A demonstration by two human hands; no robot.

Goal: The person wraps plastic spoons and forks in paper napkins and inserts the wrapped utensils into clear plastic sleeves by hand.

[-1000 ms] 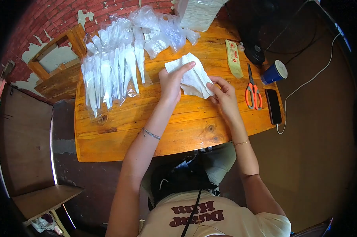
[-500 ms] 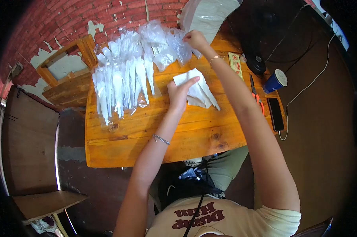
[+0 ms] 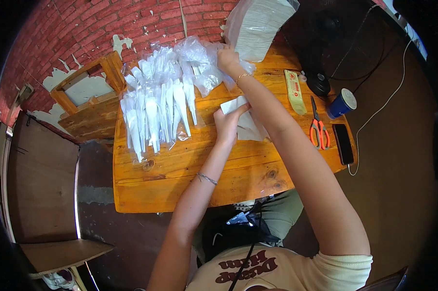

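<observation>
My left hand (image 3: 226, 125) is closed on white paper napkins (image 3: 250, 127), thumb on top, just above the wooden table. Part of the napkins is hidden behind my right forearm. My right hand (image 3: 228, 60) has its fingers curled at the edge of a crumpled clear plastic bag (image 3: 207, 80); the fingertips are partly hidden. White plastic cutlery shows through the bag. To the left lie several white plastic spoons and forks in clear wrappers (image 3: 153, 114), lined up in a row with handles toward me.
Behind my right hand stands a clear bag with a stack of white napkins (image 3: 258, 29). On the right side of the wooden table (image 3: 204, 189) are a yellow packet (image 3: 295, 92), orange-handled scissors (image 3: 319, 131), a blue cup (image 3: 341, 104), a phone (image 3: 343, 144) with a cable and a black fan (image 3: 318, 83).
My right hand has drawn slightly left and down onto the plastic bag, and its forearm now covers part of the napkins. My left hand keeps the napkins. The view has shifted a little.
</observation>
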